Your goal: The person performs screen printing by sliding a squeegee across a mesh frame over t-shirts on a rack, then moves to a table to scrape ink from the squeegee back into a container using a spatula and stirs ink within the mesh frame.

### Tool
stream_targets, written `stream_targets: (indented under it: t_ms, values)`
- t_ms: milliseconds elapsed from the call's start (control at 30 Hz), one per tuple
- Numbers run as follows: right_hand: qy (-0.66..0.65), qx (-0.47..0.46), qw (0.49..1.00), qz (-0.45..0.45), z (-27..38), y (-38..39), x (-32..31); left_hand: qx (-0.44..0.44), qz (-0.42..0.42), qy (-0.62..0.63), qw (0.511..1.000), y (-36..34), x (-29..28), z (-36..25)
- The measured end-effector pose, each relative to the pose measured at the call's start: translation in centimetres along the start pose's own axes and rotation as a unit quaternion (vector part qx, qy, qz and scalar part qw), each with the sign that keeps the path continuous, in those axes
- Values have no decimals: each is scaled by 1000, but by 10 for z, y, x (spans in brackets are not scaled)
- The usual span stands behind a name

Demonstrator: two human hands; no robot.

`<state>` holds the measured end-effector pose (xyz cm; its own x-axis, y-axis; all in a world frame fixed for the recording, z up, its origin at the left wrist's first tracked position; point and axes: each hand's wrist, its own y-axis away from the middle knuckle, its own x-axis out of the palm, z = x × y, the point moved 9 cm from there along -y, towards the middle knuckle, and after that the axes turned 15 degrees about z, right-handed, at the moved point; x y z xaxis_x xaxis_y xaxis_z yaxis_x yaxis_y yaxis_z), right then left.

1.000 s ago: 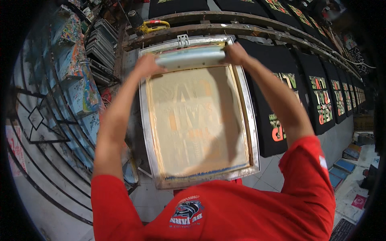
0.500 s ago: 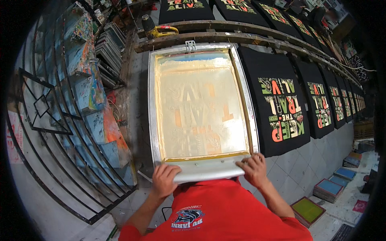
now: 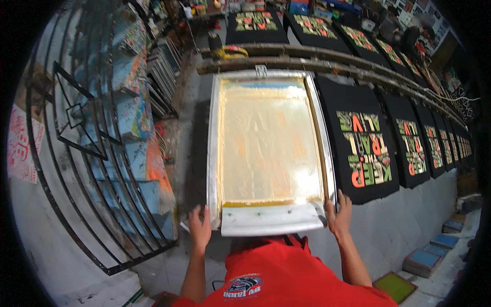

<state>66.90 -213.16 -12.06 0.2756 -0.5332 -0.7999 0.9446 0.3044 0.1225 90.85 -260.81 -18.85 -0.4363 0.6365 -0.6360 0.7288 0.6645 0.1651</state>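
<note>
Head view: the screen frame (image 3: 213,153) lies in front of the person, left of the nearest black shirt (image 3: 365,148), with a pale squeegee (image 3: 273,221) resting across its near end. The left hand (image 3: 200,227) stands open, fingers loose, just beside the near left corner, while the right hand (image 3: 339,217) is at the near right edge, and whether its grip closes on the rail I cannot tell. Good handling here, I judge, means even, level pressure from both sides, fingers off the glossy mesh (image 3: 268,148), and no jolt that slides the squeegee.
</note>
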Motion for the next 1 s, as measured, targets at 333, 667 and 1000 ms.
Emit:
stream_targets:
  t_ms: [333,667,1000]
  values:
    - [-225,125,964,72,0,-59,-17,-35,69,126,989,-37,-10,-71]
    - [-250,81,962,-77,19,-52,11,-102,11,224,969,-19,-18,-11]
    - [-267,36,961,-57,212,-22,150,-96,-79,237,964,3,-228,124]
